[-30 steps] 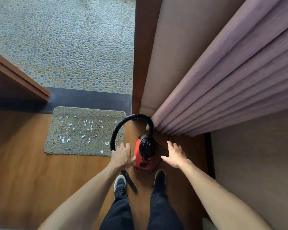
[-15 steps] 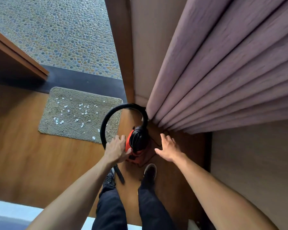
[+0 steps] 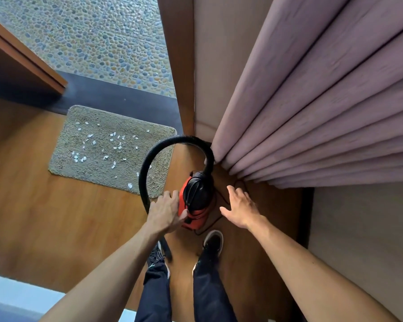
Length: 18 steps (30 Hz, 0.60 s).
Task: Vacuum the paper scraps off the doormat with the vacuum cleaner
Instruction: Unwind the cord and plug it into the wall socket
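A person reached down with both hands toward a red-and-black vacuum cleaner (image 3: 197, 201) standing on the wooden floor (image 3: 44, 217) at the foot of a pleated mauve curtain (image 3: 312, 112), in the head camera's view. The left hand (image 3: 165, 211), fingers loosely extended, covered the lower run of the black hose (image 3: 149, 163), thumb at the red casing; whether it actually touched the hose could not be told. The right hand (image 3: 241, 209) hovered spread and empty just beside the machine, above its trailing cord (image 3: 219, 198). The hose arched up and over the near corner of the grey-green doormat (image 3: 91, 173), its nozzle (image 3: 168, 249) lying by the person's shoes (image 3: 213, 238). White paper scraps (image 3: 106, 157) lay strewn across the mat, none apparently collected, so the job looked to be at its opening step: taking hold of the machine. The next move likely called for gripping the hose near the nozzle, switching on and carrying the tip left onto the pile. Beyond a dark threshold (image 3: 114, 98), pebble paving (image 3: 91, 43) stretched outside.
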Motion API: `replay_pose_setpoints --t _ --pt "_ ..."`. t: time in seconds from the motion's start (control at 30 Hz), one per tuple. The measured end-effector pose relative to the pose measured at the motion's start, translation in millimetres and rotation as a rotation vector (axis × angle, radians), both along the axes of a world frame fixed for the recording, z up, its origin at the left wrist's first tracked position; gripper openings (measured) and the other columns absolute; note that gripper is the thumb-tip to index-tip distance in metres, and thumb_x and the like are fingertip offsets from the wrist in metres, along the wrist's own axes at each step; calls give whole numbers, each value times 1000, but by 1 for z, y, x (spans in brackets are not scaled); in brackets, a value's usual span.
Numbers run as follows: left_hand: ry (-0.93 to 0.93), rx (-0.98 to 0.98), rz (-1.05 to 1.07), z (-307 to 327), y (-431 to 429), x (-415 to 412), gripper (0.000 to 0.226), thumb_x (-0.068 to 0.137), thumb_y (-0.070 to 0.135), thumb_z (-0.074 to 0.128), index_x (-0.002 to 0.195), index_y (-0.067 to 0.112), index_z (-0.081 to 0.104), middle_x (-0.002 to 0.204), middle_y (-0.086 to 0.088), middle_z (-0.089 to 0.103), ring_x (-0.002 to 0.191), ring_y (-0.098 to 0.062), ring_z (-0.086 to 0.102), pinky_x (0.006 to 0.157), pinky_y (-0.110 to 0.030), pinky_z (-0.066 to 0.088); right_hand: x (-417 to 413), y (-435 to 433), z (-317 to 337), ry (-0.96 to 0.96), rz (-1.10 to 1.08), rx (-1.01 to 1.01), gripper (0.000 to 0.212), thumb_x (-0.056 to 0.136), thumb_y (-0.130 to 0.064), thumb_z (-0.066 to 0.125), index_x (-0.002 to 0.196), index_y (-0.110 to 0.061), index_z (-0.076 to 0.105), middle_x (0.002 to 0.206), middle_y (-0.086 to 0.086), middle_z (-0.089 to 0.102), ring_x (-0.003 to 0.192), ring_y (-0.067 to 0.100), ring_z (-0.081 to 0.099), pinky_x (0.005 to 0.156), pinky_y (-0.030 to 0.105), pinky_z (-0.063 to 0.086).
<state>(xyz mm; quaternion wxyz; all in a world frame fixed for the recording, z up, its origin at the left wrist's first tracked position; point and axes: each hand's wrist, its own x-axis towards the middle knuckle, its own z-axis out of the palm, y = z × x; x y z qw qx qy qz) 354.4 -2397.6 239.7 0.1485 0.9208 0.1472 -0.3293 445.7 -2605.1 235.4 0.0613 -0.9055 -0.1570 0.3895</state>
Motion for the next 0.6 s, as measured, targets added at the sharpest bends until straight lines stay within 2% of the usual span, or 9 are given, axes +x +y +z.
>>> replay_pose_setpoints --t 0.33,0.6 --pt "8 -21 -29 -90 6 10 47 92 51 49 121 15 42 118 -11 53 110 -31 57 89 -46 48 32 30 -80 -31 65 -3 68 91 -44 58 144 -15 27 135 11 44 127 31 42 98 42 42" --pt "-7 -73 35 -151 -8 39 51 92 49 52 127 12 42 122 -14 53 114 -33 56 91 -47 46 63 52 -142 -48 145 -23 64 90 -44 60 139 -14 32 130 12 45 124 32 44 97 46 46"
